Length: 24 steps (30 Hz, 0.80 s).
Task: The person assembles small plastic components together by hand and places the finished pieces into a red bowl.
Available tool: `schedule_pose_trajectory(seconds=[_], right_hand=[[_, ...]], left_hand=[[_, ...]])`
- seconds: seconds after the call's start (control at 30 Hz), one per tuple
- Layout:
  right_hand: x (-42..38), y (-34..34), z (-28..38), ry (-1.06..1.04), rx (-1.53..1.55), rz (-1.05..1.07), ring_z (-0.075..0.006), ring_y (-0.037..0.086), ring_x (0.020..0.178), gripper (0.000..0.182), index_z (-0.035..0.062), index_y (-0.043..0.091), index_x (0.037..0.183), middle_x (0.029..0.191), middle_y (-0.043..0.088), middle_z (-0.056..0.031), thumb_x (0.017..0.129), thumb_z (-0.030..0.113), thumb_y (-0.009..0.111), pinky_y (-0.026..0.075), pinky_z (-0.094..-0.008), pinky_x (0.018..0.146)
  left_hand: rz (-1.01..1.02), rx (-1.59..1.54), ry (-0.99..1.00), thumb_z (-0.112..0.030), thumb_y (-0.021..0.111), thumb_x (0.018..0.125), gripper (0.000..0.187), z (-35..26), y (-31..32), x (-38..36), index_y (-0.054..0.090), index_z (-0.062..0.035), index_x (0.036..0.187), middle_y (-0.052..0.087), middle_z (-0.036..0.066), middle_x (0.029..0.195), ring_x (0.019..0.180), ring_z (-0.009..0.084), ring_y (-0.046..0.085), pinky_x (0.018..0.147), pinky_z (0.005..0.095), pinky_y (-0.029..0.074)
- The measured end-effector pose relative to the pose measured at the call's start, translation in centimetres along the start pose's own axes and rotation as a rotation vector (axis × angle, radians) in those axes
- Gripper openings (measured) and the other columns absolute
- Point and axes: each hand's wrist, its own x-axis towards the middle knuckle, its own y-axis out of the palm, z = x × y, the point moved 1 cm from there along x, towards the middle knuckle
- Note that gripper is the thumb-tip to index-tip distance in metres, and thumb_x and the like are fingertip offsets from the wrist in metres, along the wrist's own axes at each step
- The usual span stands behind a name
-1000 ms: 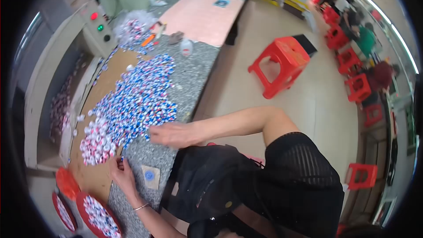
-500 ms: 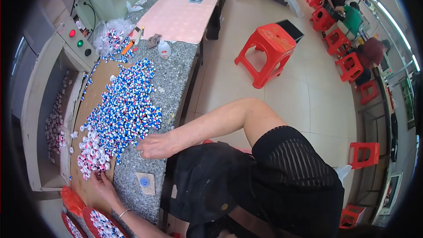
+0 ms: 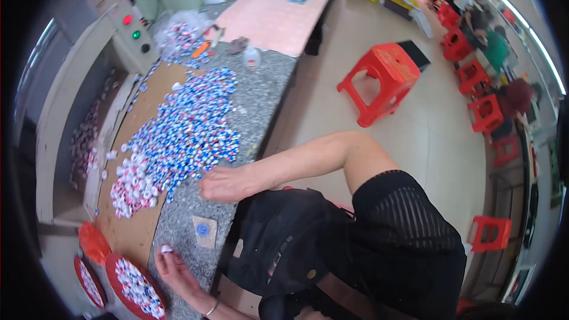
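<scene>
blue and white pieces [image 3: 184, 121] lie heaped left of the frame centre; at their lower edge the right hand [image 3: 225, 184] is curled, its grip i cannot tell; at lower left, the left hand [image 3: 176, 269] pinches one pale piece [image 3: 167, 249].

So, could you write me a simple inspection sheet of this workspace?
Surface: grey speckled worktop, partly covered by brown board and pink sheet
Job's things: heap of small blue-and-white pieces, white-and-pink pieces beside it; more pieces on a red tray
Clutter: bottle, plastic bag holding pieces, orange bag
Left grip: bare hand, white piece at the fingertips
Right grip: bare hand, curled near the heap; contents hidden
Cables: dark cable near control panel
Surroundings: red stool on the floor; people at right
</scene>
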Motion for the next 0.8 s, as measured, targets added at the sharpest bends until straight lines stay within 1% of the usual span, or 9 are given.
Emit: schedule_pose_trajectory(seconds=[0.1,0.17,0.23,0.3,0.37,0.5,0.6,0.67,0.8], right_hand=[[0.9,-1.2,1.2,-0.023,0.021,0.037,-0.0365,0.065,0.081,0.006,-0.002,0.059,0.075,0.082,0.059,-0.018,0.072,0.003,0.057,0.052,-0.0454,0.068],[1.5,-0.4,0.7,-0.062,-0.021,0.065,-0.0365,0.065,0.078,0.006,-0.0019,0.058,0.075,0.08,0.059,-0.0176,0.07,0.002,0.057,0.053,-0.0446,0.064],[1.5,0.0,0.8,-0.083,-0.054,0.095,-0.036,0.065,0.075,0.005,-0.0004,0.058,0.074,0.077,0.059,-0.0165,0.07,0.003,0.058,0.053,-0.0437,0.06],[1.3,-0.1,0.0,-0.134,-0.101,0.089,-0.0345,0.065,0.074,0.004,0.0036,0.058,0.074,0.077,0.06,-0.0143,0.07,0.006,0.059,0.053,-0.0433,0.06],[1.1,-0.8,-0.2,-0.05,-0.034,0.126,-0.0334,0.064,0.076,0.008,0.0047,0.063,0.084,0.079,0.061,-0.013,0.078,0.01,0.062,0.052,-0.0428,0.062],[1.0,-2.0,1.1,-0.048,0.101,0.062,-0.0326,0.063,0.074,0.015,0.002,0.068,0.095,0.085,0.064,-0.0145,0.081,0.005,0.066,0.052,-0.041,0.063],[1.1,-2.1,2.0,-0.024,0.051,0.127,-0.0312,0.064,0.072,0.014,0.001,0.068,0.095,0.085,0.064,-0.0137,0.082,0.004,0.066,0.051,-0.0399,0.062],[1.7,-2.3,3.1,-0.081,0.19,0.097,-0.0322,0.062,0.072,0.012,0.0013,0.067,0.092,0.08,0.06,-0.0133,0.081,0.003,0.065,0.049,-0.042,0.061],[3.6,-2.2,5.2,-0.205,0.184,0.11,-0.0327,0.061,0.071,0.016,0.0013,0.065,0.092,0.076,0.056,-0.0135,0.077,-0.001,0.061,0.048,-0.0436,0.061]], left_hand=[[0.051,-0.111,0.0,-0.001,0.054,0.095,0.028,1.8,1.0,-3.9,0.053,0.0029,0.123,0.059,0.016,0.119,0.094,0.0153,0.06,0.082,0.0241,0.052],[-0.062,-0.097,-0.009,0.001,0.058,0.092,0.025,2.0,3.2,-5.8,0.057,0.0023,0.117,0.06,0.011,0.108,0.092,0.0148,0.059,0.084,0.0277,0.052],[-0.072,-0.157,-0.025,0.0,0.055,0.094,0.031,2.5,4.1,-6.8,0.052,0.0046,0.125,0.058,0.018,0.121,0.096,0.0175,0.06,0.087,0.0286,0.052],[-0.107,-0.295,-0.06,-0.001,0.057,0.094,0.034,1.1,6.1,-7.2,0.051,0.0055,0.126,0.057,0.02,0.124,0.1,0.0195,0.061,0.09,0.0312,0.052],[-0.035,-0.284,-0.043,0.002,0.057,0.093,0.032,2.1,4.8,-7.8,0.054,0.0066,0.124,0.06,0.019,0.121,0.109,0.0253,0.06,0.095,0.036,0.051],[-0.068,-0.287,-0.048,0.005,0.058,0.09,0.031,3.0,3.3,-8.0,0.056,0.0056,0.122,0.062,0.015,0.116,0.106,0.0213,0.062,0.094,0.0327,0.051],[-0.063,-0.259,0.008,0.008,0.06,0.088,0.033,2.8,3.3,-7.7,0.057,0.0047,0.121,0.063,0.014,0.115,0.103,0.0175,0.063,0.092,0.0291,0.051],[-0.068,-0.194,0.021,0.011,0.062,0.086,0.034,2.9,3.6,-7.6,0.058,0.0044,0.119,0.063,0.009,0.111,0.099,0.0137,0.063,0.087,0.0239,0.052],[-0.133,-0.043,0.101,0.012,0.062,0.085,0.035,2.3,4.3,-7.3,0.057,0.0052,0.118,0.062,0.009,0.107,0.097,0.0142,0.063,0.087,0.0247,0.052]])
